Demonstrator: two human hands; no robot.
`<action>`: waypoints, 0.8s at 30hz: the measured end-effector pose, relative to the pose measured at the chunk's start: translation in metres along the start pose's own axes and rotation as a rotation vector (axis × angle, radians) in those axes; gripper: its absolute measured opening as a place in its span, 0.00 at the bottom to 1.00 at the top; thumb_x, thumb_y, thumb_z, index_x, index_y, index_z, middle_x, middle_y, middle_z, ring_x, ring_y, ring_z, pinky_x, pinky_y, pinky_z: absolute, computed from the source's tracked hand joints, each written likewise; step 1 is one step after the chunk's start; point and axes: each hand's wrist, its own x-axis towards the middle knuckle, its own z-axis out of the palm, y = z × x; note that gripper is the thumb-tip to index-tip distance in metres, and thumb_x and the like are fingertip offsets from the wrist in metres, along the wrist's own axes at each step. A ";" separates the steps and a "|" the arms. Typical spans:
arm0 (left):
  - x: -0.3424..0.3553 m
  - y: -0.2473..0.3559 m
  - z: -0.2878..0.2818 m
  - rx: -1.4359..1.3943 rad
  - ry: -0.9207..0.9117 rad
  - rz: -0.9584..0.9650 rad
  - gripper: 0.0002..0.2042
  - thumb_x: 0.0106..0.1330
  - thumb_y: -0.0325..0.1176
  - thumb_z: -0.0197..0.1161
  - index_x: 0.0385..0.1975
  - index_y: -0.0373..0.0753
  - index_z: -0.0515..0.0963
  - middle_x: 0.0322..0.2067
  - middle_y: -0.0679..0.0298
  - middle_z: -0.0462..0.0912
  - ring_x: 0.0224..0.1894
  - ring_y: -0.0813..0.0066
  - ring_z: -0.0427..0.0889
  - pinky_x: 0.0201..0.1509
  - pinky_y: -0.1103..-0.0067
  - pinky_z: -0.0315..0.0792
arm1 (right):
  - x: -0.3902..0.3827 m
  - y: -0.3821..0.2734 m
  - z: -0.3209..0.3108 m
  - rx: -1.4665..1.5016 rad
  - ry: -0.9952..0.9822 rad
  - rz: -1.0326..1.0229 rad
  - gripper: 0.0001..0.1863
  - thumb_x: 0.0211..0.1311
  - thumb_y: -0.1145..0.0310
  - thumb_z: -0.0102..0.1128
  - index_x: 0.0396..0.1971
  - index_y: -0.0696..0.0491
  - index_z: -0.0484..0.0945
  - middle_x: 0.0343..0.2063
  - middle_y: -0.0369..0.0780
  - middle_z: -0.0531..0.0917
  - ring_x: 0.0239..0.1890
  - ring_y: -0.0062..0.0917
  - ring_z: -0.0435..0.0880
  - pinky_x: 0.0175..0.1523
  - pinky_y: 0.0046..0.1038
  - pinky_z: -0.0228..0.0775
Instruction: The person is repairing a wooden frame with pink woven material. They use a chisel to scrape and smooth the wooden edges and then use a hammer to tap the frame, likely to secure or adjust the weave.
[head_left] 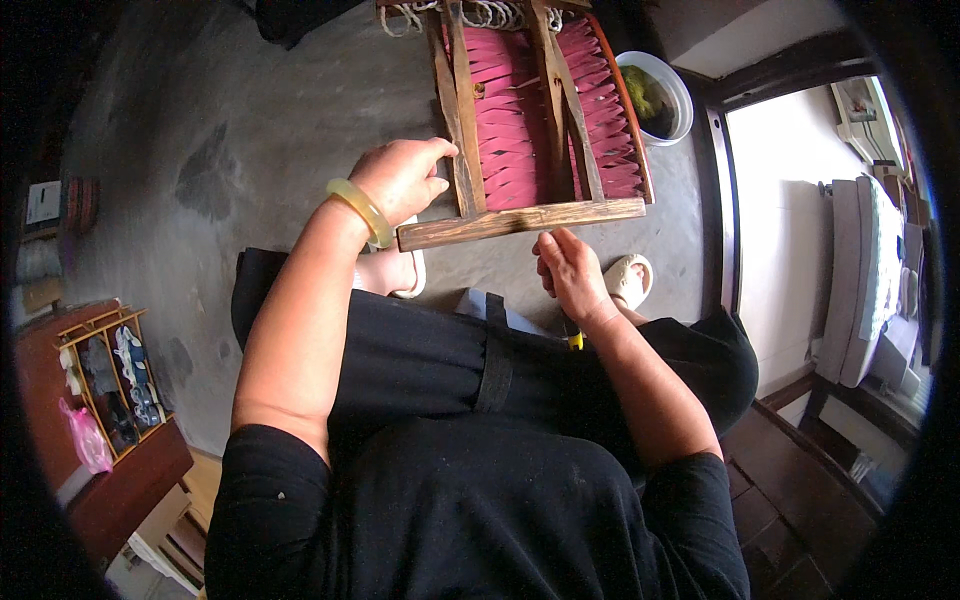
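In front of me stands or lies a wooden seat frame, its thick crossbar nearest me and long slats running away from it. Pink woven straps fill the space behind the slats. My left hand, with a pale bangle at the wrist, is at the left slat; its index finger and thumb are apart, the fingertip at the wood. Just below the crossbar my right hand is closed. From under its palm juts the yellow end of a tool handle; the tool's other end is hidden.
Pale cord is wound at the frame's far end. A white bucket with something green inside stands to its right, near a doorway. At left are a small rack and a pink plastic bag.
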 end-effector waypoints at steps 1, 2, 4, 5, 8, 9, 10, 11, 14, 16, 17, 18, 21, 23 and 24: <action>-0.002 0.000 0.000 0.020 0.011 0.006 0.19 0.58 0.27 0.64 0.51 0.42 0.75 0.30 0.62 0.78 0.32 0.73 0.78 0.38 0.75 0.74 | 0.000 0.000 0.004 -0.052 -0.017 -0.006 0.17 0.71 0.58 0.47 0.31 0.58 0.72 0.18 0.34 0.72 0.18 0.16 0.69 0.24 0.21 0.63; -0.003 0.000 -0.001 0.025 0.018 -0.001 0.19 0.58 0.28 0.65 0.51 0.42 0.75 0.30 0.62 0.79 0.32 0.72 0.78 0.38 0.75 0.74 | 0.000 0.000 0.008 -0.103 -0.033 -0.012 0.16 0.72 0.59 0.45 0.31 0.57 0.72 0.19 0.32 0.71 0.17 0.13 0.67 0.22 0.18 0.60; -0.005 0.001 -0.002 0.035 0.030 -0.014 0.20 0.57 0.30 0.66 0.51 0.41 0.75 0.30 0.61 0.79 0.33 0.71 0.79 0.38 0.75 0.74 | 0.001 0.004 0.013 -0.206 -0.020 -0.104 0.15 0.70 0.60 0.48 0.32 0.59 0.71 0.21 0.40 0.75 0.23 0.25 0.73 0.28 0.27 0.65; -0.006 0.003 -0.004 0.044 0.023 -0.029 0.20 0.56 0.31 0.67 0.51 0.40 0.75 0.31 0.60 0.80 0.33 0.70 0.80 0.39 0.75 0.74 | 0.000 0.000 0.015 -0.295 -0.001 -0.157 0.16 0.69 0.59 0.49 0.33 0.59 0.71 0.23 0.46 0.77 0.27 0.36 0.77 0.32 0.35 0.67; -0.009 0.005 -0.008 0.088 -0.012 -0.061 0.22 0.54 0.35 0.69 0.50 0.38 0.75 0.31 0.58 0.82 0.34 0.68 0.82 0.40 0.74 0.75 | -0.004 -0.012 0.017 -0.575 0.059 -0.335 0.12 0.66 0.63 0.52 0.34 0.59 0.71 0.28 0.53 0.79 0.33 0.49 0.79 0.37 0.43 0.70; -0.010 0.003 -0.007 0.114 -0.033 -0.062 0.24 0.53 0.36 0.70 0.50 0.37 0.75 0.32 0.57 0.82 0.35 0.68 0.82 0.40 0.74 0.75 | -0.005 -0.014 0.018 -0.640 0.087 -0.403 0.11 0.65 0.65 0.52 0.34 0.58 0.71 0.27 0.51 0.78 0.31 0.47 0.79 0.36 0.41 0.71; -0.010 0.001 -0.007 0.140 -0.053 -0.063 0.25 0.52 0.38 0.71 0.50 0.36 0.75 0.33 0.57 0.83 0.36 0.67 0.83 0.41 0.74 0.75 | -0.007 -0.015 0.019 -0.705 0.116 -0.471 0.09 0.65 0.67 0.53 0.35 0.58 0.71 0.27 0.50 0.77 0.28 0.45 0.79 0.34 0.39 0.71; -0.012 0.004 -0.008 0.165 -0.085 -0.071 0.26 0.52 0.40 0.71 0.50 0.36 0.75 0.34 0.56 0.83 0.38 0.66 0.83 0.42 0.73 0.75 | -0.007 -0.017 0.019 -0.743 0.117 -0.527 0.09 0.64 0.67 0.54 0.35 0.58 0.71 0.28 0.50 0.78 0.30 0.45 0.79 0.35 0.40 0.71; -0.015 0.016 -0.008 0.246 -0.177 -0.085 0.29 0.51 0.46 0.71 0.50 0.35 0.75 0.37 0.54 0.83 0.41 0.62 0.83 0.45 0.71 0.75 | -0.010 -0.022 0.018 -0.868 0.099 -0.648 0.09 0.61 0.68 0.56 0.36 0.57 0.71 0.30 0.48 0.78 0.33 0.44 0.79 0.36 0.41 0.72; -0.014 0.017 -0.005 0.310 -0.233 -0.078 0.31 0.50 0.51 0.70 0.50 0.36 0.76 0.39 0.53 0.83 0.43 0.59 0.83 0.47 0.69 0.75 | -0.012 -0.024 0.019 -0.970 0.060 -0.664 0.09 0.60 0.67 0.58 0.36 0.57 0.72 0.31 0.47 0.77 0.35 0.43 0.79 0.37 0.40 0.73; -0.013 0.019 -0.005 0.341 -0.271 -0.073 0.32 0.50 0.54 0.68 0.50 0.36 0.76 0.40 0.52 0.83 0.44 0.56 0.82 0.49 0.67 0.74 | -0.012 -0.024 0.019 -0.994 0.068 -0.693 0.10 0.60 0.66 0.57 0.35 0.56 0.72 0.30 0.46 0.77 0.34 0.41 0.79 0.37 0.39 0.73; -0.012 0.019 -0.003 0.354 -0.271 -0.073 0.32 0.50 0.54 0.68 0.50 0.35 0.76 0.40 0.51 0.83 0.44 0.56 0.82 0.48 0.67 0.74 | -0.011 -0.024 0.019 -1.018 0.076 -0.722 0.11 0.61 0.64 0.57 0.35 0.56 0.72 0.30 0.45 0.77 0.33 0.39 0.79 0.36 0.38 0.74; -0.010 0.017 0.001 0.391 -0.282 -0.062 0.32 0.50 0.55 0.68 0.48 0.35 0.77 0.39 0.51 0.83 0.44 0.55 0.82 0.48 0.67 0.74 | -0.011 -0.026 0.018 -1.041 0.100 -0.761 0.13 0.61 0.62 0.57 0.35 0.56 0.72 0.30 0.44 0.77 0.34 0.38 0.80 0.36 0.37 0.74; -0.009 0.017 0.001 0.414 -0.303 -0.046 0.32 0.50 0.56 0.68 0.47 0.35 0.77 0.38 0.50 0.83 0.43 0.54 0.82 0.47 0.66 0.74 | -0.011 -0.026 0.017 -1.025 0.105 -0.768 0.13 0.61 0.62 0.57 0.36 0.56 0.71 0.30 0.45 0.78 0.34 0.39 0.80 0.36 0.37 0.74; -0.009 0.016 0.002 0.416 -0.308 -0.041 0.31 0.50 0.56 0.68 0.46 0.35 0.78 0.38 0.50 0.83 0.43 0.54 0.82 0.47 0.66 0.74 | -0.010 -0.024 0.016 -1.010 0.103 -0.771 0.13 0.61 0.62 0.57 0.37 0.56 0.71 0.31 0.45 0.78 0.34 0.39 0.80 0.36 0.37 0.74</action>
